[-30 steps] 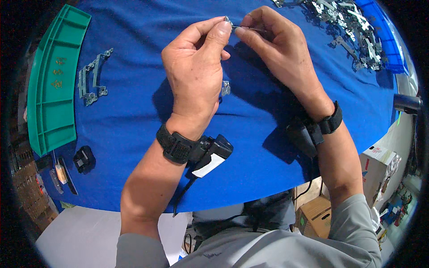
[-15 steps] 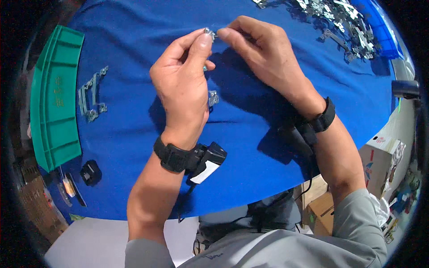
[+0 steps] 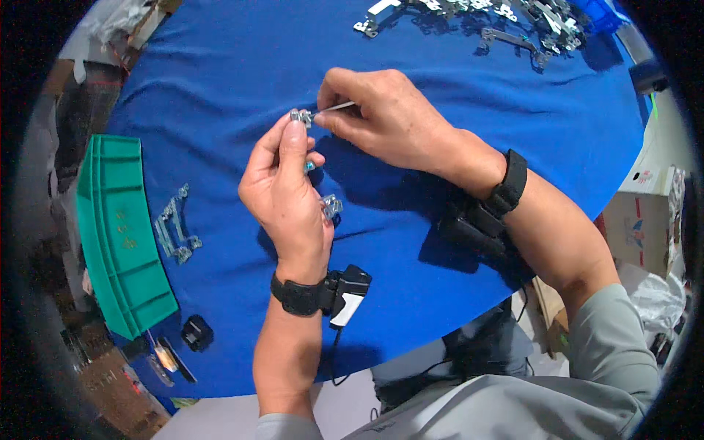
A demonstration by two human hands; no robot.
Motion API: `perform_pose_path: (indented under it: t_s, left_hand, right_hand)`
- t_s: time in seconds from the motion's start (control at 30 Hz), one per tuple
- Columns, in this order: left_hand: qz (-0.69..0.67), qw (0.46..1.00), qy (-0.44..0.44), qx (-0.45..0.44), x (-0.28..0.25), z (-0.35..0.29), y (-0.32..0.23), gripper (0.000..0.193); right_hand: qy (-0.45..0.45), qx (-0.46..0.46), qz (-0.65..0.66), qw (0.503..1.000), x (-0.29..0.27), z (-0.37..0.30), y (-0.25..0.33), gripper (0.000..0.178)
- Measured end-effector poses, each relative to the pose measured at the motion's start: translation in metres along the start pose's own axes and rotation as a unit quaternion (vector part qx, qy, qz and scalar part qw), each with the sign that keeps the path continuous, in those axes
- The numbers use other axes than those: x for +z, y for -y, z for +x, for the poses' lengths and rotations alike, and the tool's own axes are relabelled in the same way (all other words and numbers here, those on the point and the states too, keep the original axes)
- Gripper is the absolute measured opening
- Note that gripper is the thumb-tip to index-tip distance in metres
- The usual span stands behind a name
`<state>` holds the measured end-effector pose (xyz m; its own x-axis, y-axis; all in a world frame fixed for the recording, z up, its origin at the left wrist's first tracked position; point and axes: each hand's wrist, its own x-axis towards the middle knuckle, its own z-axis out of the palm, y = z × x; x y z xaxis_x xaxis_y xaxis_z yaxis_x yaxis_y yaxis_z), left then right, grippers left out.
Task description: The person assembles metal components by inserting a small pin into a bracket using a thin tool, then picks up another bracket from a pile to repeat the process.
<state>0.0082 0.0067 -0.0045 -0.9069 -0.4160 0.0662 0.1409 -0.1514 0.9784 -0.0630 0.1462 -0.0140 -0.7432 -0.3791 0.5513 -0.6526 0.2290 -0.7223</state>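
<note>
My left hand (image 3: 287, 187) is closed around a silvery metal bracket (image 3: 331, 207). One end of the bracket pokes out past the thumb tip, the other beside the palm; most of its length is hidden by the fingers. A small teal spot shows between the curled fingers. My right hand (image 3: 392, 117) pinches a thin, pale, rod-like piece (image 3: 336, 108). Its near end meets the bracket's upper end at my left fingertips, or nearly so; I cannot tell whether they touch.
A green tray (image 3: 121, 235) stands at the left, beside more joined metal brackets (image 3: 176, 227). A small black part (image 3: 196, 334) lies below them. Loose metal brackets (image 3: 513, 44) are heaped at the far right, near a blue bin (image 3: 598, 16). Blue cloth (image 3: 411, 293) covers the table.
The view has shifted, so the tray and brackets sit lower. A pale rod now shows between my right fingers and the bracket. My left hand still grips the bracket.
</note>
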Motion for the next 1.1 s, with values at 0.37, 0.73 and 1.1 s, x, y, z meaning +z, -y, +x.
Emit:
perform_pose_path:
  t_s: [0.37,0.73,1.1]
  left_hand:
    - [0.014,1.0,0.0,-0.004,0.0023,-0.0048,-0.0038,0.018]
    - [0.012,1.0,-0.004,-0.014,0.0012,-0.0041,-0.0042,0.019]
    - [-0.011,1.0,-0.015,-0.007,0.003,-0.0016,-0.0037,0.021]
  right_hand:
    - [0.024,0.042,-0.019,0.999,-0.0061,-0.0029,0.0039,0.019]
    - [-0.018,-0.021,-0.007,1.0,-0.0016,-0.0028,0.0005,0.019]
    - [0.02,0.01,-0.027,0.999,-0.0065,0.0017,0.0049,0.019]
